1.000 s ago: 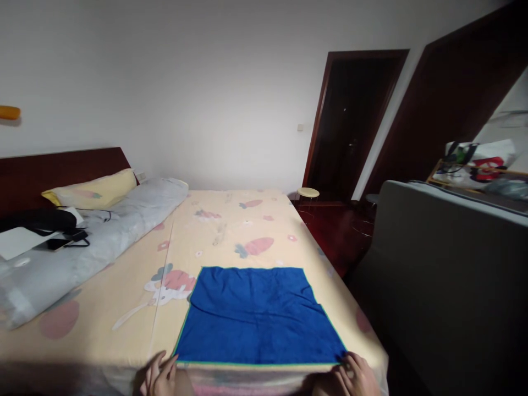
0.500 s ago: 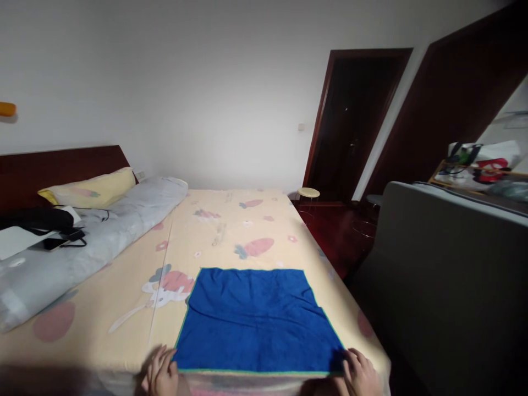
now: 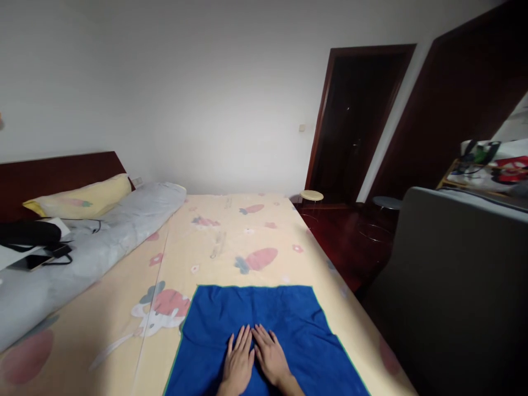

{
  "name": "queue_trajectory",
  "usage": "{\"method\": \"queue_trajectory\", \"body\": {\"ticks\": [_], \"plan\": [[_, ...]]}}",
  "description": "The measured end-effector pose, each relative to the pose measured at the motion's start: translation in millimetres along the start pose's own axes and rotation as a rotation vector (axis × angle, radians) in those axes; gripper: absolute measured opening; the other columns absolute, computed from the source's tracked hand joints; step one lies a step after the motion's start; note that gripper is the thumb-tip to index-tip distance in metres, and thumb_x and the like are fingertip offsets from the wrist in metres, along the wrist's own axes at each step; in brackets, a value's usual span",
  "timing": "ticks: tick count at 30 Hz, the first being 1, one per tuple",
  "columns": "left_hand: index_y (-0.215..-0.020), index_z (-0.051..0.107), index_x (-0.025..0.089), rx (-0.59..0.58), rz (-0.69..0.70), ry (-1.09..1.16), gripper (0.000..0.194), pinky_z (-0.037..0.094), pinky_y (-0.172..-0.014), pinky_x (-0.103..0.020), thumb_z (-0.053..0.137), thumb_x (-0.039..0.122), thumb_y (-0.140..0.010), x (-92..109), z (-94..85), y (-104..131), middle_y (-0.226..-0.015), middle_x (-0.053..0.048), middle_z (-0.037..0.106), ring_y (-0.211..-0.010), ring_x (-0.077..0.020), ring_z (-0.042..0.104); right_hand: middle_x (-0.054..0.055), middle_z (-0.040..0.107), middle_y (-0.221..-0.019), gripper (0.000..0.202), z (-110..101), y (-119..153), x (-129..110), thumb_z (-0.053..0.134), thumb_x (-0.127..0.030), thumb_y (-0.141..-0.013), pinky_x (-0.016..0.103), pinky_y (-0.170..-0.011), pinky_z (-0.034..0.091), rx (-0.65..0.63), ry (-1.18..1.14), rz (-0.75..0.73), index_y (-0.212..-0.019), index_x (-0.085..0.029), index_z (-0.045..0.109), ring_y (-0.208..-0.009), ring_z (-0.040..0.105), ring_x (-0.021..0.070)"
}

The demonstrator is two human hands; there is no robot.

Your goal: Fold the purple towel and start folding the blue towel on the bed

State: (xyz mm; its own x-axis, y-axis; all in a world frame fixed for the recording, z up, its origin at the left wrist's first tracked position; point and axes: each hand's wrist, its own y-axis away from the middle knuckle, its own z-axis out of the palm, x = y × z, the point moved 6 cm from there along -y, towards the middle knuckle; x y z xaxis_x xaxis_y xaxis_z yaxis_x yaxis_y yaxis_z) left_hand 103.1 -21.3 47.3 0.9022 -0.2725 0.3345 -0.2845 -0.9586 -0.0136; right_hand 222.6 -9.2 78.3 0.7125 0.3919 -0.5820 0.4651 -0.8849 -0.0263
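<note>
A blue cloth with a thin green edge lies spread on the bed, its surface lightly creased. My left hand rests flat on the middle of the cloth, fingers stretched out and pointing away from me. Close beside it, my right hand also lies flat, its fingertips almost meeting those of the left. Neither hand holds anything. The near edge of the cloth is out of the picture.
The bed's patterned sheet surrounds the cloth. Along the left lie a rolled grey quilt, a yellow pillow and a phone. At right stand a grey panel, a yellow stool and a dark stool.
Both hands have left the cloth's near corners and come together flat on its middle. The cloth now sits lower in view, with its near edge cut off.
</note>
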Motion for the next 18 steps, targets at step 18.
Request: {"method": "queue_trajectory", "body": {"ticks": [18], "plan": [[-0.113, 0.069, 0.029, 0.238, -0.697, 0.041, 0.042, 0.031, -0.105, -0.063, 0.037, 0.041, -0.088, -241, -109.3, -72, -0.145, -0.010, 0.048, -0.138, -0.0361, 0.034, 0.019, 0.068, -0.114, 0.054, -153, -15, 267, 0.034, -0.053, -0.080, 0.057, -0.082, 0.047, 0.510, 0.049, 0.857, -0.107, -0.019, 0.067, -0.108, 0.061, 0.0370]]}}
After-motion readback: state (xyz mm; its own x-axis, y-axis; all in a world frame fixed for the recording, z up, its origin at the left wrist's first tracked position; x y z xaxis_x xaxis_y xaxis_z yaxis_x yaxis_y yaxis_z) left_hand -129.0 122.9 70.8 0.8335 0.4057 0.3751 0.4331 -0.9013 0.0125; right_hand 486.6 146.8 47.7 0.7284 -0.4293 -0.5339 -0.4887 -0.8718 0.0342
